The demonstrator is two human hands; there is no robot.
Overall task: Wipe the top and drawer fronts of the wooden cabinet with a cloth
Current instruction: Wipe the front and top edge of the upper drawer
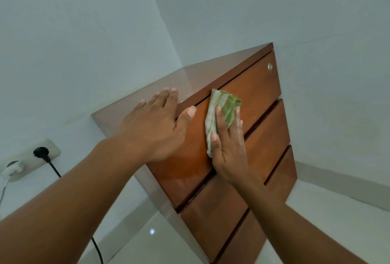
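Note:
The wooden cabinet [259, 86] stands in a white room corner, tilted in my view, with three reddish-brown drawer fronts and a glossy top [147, 94]. My left hand [156, 122] lies flat on the top at its front edge, fingers spread, thumb hooked over onto the top drawer front. My right hand [229, 147] presses a folded green and white cloth [221, 109] against the top drawer front, near its middle. The cloth sticks out above my fingertips. A small round metal lock [270, 66] sits at the far end of that drawer.
A white wall socket [31, 158] at the left holds a black plug whose black cable [97, 249] runs down to the floor, and a white plug beside it. White walls meet behind the cabinet. A glossy pale tiled floor [337, 217] lies beneath.

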